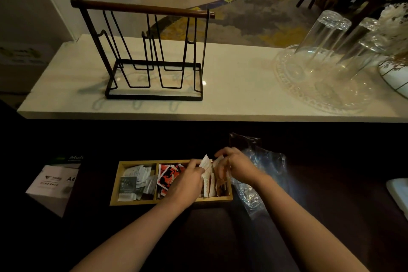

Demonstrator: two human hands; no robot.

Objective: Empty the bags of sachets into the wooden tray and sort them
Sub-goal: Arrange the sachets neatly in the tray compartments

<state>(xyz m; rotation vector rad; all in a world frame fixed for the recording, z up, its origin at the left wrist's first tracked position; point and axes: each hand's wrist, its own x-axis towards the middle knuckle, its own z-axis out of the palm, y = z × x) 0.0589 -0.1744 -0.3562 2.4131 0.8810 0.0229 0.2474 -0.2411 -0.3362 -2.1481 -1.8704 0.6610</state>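
- Pinching white sachets (207, 170) in the wooden tray (114, 185), left hand (187, 183) curled.
- Right hand (236, 166) seemingly grips them too; clear bags (262, 174) just beside.

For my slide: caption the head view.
Both hands, left and right, sort white sachets into the wooden tray.

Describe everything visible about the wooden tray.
The wooden tray is a shallow, light-coloured rectangular box with upright walls and dividers forming side-by-side compartments. It sits flat on a dark surface below the white counter. The left compartment holds white and grey sachets, the middle red, black and white sachets, the right pale sachets. The left hand and right hand grip sachets over its right end. A clear plastic bag lies beside it.
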